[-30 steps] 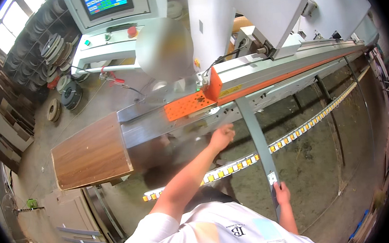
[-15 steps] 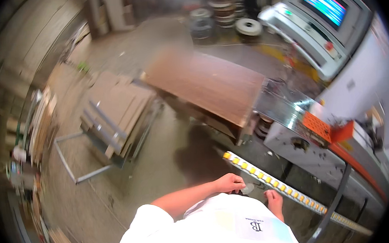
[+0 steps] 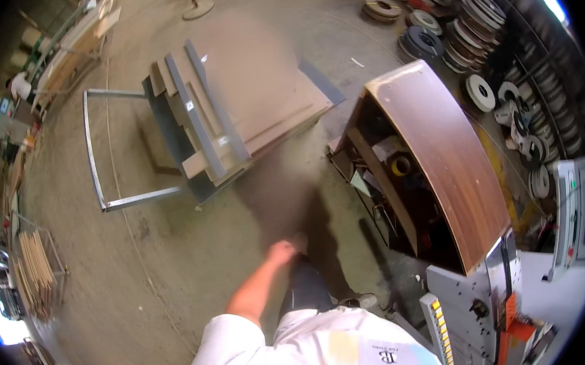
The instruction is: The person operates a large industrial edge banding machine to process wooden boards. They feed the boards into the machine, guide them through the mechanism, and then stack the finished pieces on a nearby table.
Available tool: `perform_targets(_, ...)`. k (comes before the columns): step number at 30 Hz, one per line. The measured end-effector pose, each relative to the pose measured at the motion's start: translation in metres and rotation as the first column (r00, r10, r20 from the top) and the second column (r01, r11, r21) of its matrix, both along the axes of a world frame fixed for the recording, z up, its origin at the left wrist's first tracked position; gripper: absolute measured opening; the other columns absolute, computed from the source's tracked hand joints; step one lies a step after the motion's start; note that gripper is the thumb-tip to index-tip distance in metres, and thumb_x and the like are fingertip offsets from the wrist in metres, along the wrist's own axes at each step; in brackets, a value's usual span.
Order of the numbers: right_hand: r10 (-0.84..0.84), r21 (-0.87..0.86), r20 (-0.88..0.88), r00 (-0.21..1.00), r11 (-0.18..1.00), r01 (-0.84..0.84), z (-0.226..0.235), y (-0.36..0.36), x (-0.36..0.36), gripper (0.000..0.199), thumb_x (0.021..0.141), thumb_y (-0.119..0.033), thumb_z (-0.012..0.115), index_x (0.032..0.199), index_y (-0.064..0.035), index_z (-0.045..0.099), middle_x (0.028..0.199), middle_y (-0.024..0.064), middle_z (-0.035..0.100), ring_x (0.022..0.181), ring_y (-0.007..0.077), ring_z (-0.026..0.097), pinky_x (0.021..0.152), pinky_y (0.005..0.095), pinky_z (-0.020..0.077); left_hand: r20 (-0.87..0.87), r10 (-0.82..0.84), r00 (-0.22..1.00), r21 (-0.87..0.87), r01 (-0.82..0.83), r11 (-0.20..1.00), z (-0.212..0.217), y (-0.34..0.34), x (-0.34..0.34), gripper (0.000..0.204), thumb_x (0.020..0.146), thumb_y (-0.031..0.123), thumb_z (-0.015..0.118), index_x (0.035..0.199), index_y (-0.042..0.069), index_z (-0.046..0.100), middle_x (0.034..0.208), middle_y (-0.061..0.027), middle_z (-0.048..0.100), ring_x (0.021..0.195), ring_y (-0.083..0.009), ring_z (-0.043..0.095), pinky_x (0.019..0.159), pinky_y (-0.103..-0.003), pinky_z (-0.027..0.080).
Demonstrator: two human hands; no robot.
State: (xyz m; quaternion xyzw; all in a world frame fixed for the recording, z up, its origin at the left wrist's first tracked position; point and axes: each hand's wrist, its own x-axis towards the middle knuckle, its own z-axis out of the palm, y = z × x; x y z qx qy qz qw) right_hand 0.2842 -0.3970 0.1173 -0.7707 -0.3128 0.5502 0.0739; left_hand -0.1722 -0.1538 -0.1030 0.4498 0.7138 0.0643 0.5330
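Left hand (image 3: 282, 252) apart from stack of flat brown boards (image 3: 269, 118).
Hand curled; whether it grips anything cannot be told. Stack sits far, left of centre; long grey strips (image 3: 216, 99) bear small white labels (image 3: 190, 106), illegible. White shirt (image 3: 301, 355) carries dark lettering (image 3: 388, 357).

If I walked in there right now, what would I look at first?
Probably the brown, wood-grained table top right of the middle, above a dark, open-sided space. Next, the stack of flat brown boards at upper middle, with two long grey strips lying on it, or the round black, white and brown rolls crowding the upper right. The person's bare left hand is at lower middle.
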Motion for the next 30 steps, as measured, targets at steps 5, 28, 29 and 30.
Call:
perform_targets(5, 0.019, -0.144, 0.058, 0.998, 0.990, -0.010, 0.021, 0.057, -0.042, 0.036, 0.098, -0.031, 0.072, 0.118, -0.0008, 0.071, 0.106, 0.0130, 0.076, 0.101, 0.0180, 0.069, 0.092, 0.0319, 0.0529, -0.249, 0.301, 0.921, 0.218, -0.249, 0.944, -0.036, 0.118, -0.126, 0.026, 0.094, 0.025, 0.066, 0.109, 0.004, 0.069, 0.104, -0.0212, 0.074, 0.099, -0.0390, 0.071, 0.086, -0.049, 0.056)
perform_targets(28, 0.017, -0.370, 0.069, 0.997, 0.929, 0.010, 0.039, 0.137, -0.092, 0.031, 0.101, -0.024, 0.065, 0.122, -0.0022, 0.070, 0.108, 0.0087, 0.075, 0.103, 0.0167, 0.069, 0.095, 0.0308, 0.0531, 0.363, 0.724, 0.586, 0.107, -0.798, 0.593, -0.087, 0.394, -0.243, 0.040, 0.080, 0.018, 0.071, 0.112, -0.001, 0.057, 0.097, -0.0174, 0.071, 0.082, -0.0299, 0.075, 0.073, -0.042, 0.060)
perform_targets(29, 0.012, -0.366, 0.064, 0.998, 0.931, 0.012, 0.036, 0.137, -0.093, 0.031, 0.101, -0.024, 0.065, 0.121, -0.0022, 0.070, 0.108, 0.0087, 0.075, 0.103, 0.0167, 0.069, 0.095, 0.0308, 0.0531, 0.492, 0.722, 0.486, 0.029, -0.838, 0.544, -0.079, 0.393, -0.252, 0.034, 0.083, 0.017, 0.069, 0.108, -0.001, 0.055, 0.087, -0.0117, 0.071, 0.066, -0.0252, 0.072, 0.061, -0.038, 0.058)
perform_targets(30, 0.003, -0.365, 0.064, 0.998, 0.931, 0.020, 0.037, 0.134, -0.095, 0.031, 0.101, -0.025, 0.065, 0.121, -0.0022, 0.070, 0.108, 0.0087, 0.075, 0.103, 0.0167, 0.069, 0.095, 0.0308, 0.0532, 0.480, 0.762, 0.434, -0.062, -0.850, 0.523, -0.062, 0.390, -0.258, 0.036, 0.085, 0.020, 0.071, 0.109, -0.002, 0.055, 0.093, -0.0139, 0.071, 0.069, -0.0252, 0.073, 0.060, -0.036, 0.057)
